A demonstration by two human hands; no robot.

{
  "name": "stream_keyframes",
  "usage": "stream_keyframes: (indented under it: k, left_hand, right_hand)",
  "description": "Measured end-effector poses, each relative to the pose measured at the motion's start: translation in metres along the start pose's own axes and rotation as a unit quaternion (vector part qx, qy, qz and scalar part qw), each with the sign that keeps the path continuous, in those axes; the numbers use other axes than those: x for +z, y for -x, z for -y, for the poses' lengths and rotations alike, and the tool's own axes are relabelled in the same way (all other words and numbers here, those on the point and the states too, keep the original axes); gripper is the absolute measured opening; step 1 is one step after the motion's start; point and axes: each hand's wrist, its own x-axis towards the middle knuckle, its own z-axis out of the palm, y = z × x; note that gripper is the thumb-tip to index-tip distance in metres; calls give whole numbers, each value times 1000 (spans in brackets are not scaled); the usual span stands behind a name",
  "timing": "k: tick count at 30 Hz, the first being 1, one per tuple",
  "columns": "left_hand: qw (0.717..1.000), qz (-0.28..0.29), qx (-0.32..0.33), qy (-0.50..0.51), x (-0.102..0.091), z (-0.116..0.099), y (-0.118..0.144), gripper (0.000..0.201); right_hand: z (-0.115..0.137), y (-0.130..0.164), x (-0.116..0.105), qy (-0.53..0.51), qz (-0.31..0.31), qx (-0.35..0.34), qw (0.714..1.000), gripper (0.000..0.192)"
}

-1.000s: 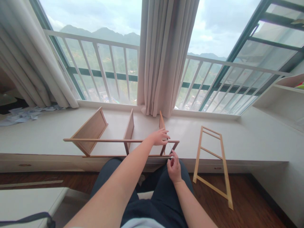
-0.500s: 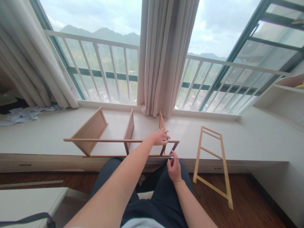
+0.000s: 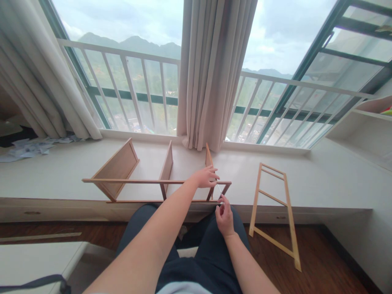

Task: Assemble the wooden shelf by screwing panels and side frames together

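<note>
A wooden shelf frame (image 3: 147, 181) lies on its side along the white window ledge, with several boards standing up from its rails. My left hand (image 3: 204, 177) reaches across to its right end, fingers bent over the small shelf board (image 3: 208, 155) near the rail. Just below, my right hand (image 3: 225, 216) is closed, pinching the lower end of a thin metal rod-like tool (image 3: 219, 188). The rod slants up toward the joint under my left fingers; its tip is too small to make out.
A loose ladder-like wooden side frame (image 3: 273, 197) leans on the ledge's (image 3: 321, 183) front edge, its feet on the dark floor (image 3: 263, 261). Crumpled papers (image 3: 29, 148) lie at far left. A curtain (image 3: 211, 73) hangs behind the shelf. A white surface (image 3: 36, 261) stands at lower left.
Almost nothing differs. Both hands keep their places at the shelf's right end, and the metal rod has turned very slightly at most.
</note>
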Motion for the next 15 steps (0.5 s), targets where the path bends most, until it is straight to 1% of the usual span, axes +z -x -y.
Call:
stream_keyframes:
  k: [15]
  left_hand:
    - [1000, 0, -3, -5, -1, -2, 1, 37]
  right_hand:
    - [0, 0, 0, -3, 0, -7, 1000, 49]
